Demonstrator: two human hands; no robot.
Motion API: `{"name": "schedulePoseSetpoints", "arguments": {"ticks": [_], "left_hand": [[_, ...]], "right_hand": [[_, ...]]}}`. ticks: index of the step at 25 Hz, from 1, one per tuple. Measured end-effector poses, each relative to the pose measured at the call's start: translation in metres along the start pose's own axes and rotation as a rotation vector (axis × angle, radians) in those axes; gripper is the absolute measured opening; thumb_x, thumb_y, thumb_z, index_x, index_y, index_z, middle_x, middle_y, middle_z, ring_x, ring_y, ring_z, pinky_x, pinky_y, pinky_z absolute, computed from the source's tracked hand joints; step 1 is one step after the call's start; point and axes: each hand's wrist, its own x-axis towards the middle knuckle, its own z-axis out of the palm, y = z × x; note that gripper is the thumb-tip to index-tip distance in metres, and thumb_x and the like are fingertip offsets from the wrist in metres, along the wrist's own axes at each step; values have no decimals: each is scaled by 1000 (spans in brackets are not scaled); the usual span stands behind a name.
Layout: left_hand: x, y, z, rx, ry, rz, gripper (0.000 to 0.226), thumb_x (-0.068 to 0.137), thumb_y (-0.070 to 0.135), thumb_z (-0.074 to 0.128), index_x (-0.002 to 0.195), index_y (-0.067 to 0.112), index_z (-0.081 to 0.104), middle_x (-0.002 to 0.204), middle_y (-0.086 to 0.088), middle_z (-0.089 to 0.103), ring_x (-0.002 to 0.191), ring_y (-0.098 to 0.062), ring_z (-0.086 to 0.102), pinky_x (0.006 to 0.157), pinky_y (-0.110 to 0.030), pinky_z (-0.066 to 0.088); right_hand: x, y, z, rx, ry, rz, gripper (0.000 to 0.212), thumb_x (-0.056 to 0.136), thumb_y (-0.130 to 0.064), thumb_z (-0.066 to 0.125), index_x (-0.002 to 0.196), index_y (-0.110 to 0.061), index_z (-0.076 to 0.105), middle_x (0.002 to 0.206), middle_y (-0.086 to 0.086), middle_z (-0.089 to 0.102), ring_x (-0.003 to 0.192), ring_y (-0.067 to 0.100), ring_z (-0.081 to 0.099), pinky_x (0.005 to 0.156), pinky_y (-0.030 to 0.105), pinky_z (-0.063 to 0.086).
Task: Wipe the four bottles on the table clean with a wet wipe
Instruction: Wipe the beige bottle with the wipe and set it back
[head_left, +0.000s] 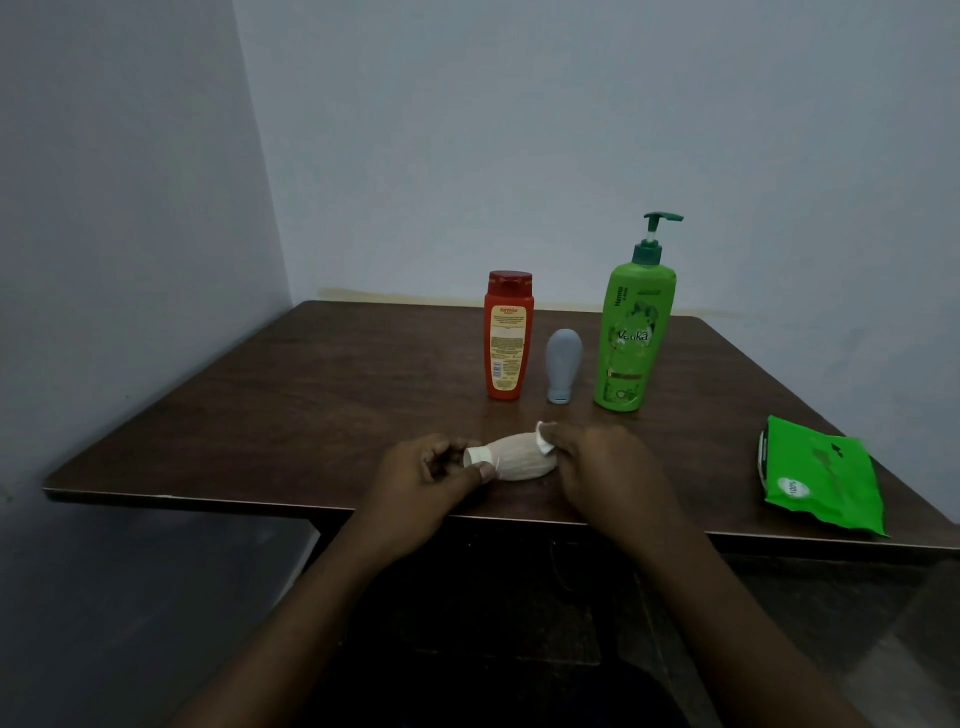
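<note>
A beige bottle (511, 460) lies on its side near the front edge of the table (291, 395), its white cap pointing left. The left hand (426, 475) pinches the cap end with closed fingers. The right hand (605, 460) is curled over the bottle's other end, pressing a white wipe (544, 439) against it. Toward the back edge an orange bottle (508, 338), a small grey bottle (562, 365) and a green pump bottle (635, 332) stand upright in a row. A green wipe packet (821, 478) lies by the right edge.
</note>
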Motion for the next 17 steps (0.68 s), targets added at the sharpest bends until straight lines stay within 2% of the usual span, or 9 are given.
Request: {"name": "schedulePoseSetpoints", "arguments": {"ticks": [2,4,7,8,10,13,17], "left_hand": [[-1,1,-1,-1,-4,-3,18,91,31,76,109,26,77,98,8,79,89,-6,74,84,-35,61],[-1,2,-2,-21,-31,7,19,91,30,76,110,26,78,100,8,80,91,-6,75,86,-36,61],[1,2,-4,-74,-62,46,27,90,18,78,116,22,77,107,7,80,99,-8,75,92,-32,60],[2,1,-4,-91,-68,52,32,88,12,80,118,21,76,109,6,80,101,-9,75,94,-32,59],[5,-4,-4,-104,-68,35,38,84,3,81,119,18,75,111,4,80,103,-12,76,97,-35,59],[9,-10,-2,-71,-45,32,37,84,1,81,117,17,75,108,2,80,101,-12,76,96,-36,60],[9,-9,-1,-79,-41,54,28,89,2,75,113,17,77,104,6,81,98,-9,76,87,-22,58]], "right_hand": [[0,3,2,27,27,61,36,89,-18,54,121,-27,67,109,0,74,94,19,68,79,34,54],[-2,-8,5,90,90,32,38,88,-14,57,123,-26,67,112,-1,73,97,16,68,82,31,54],[-3,-31,16,126,17,-126,46,89,-4,56,132,-20,60,138,0,58,129,15,52,108,34,43],[-3,-34,19,115,6,-150,48,89,-3,55,134,-19,58,142,0,54,134,16,47,111,36,40],[-3,-31,23,103,43,-154,47,88,-2,54,132,-19,60,141,1,55,134,17,47,112,36,39],[-8,-26,26,73,77,-195,47,84,-4,53,128,-18,63,136,2,60,130,18,53,109,36,43],[-9,-25,28,53,53,-226,50,86,-12,46,133,-19,58,139,2,58,130,17,52,107,37,45]]}}
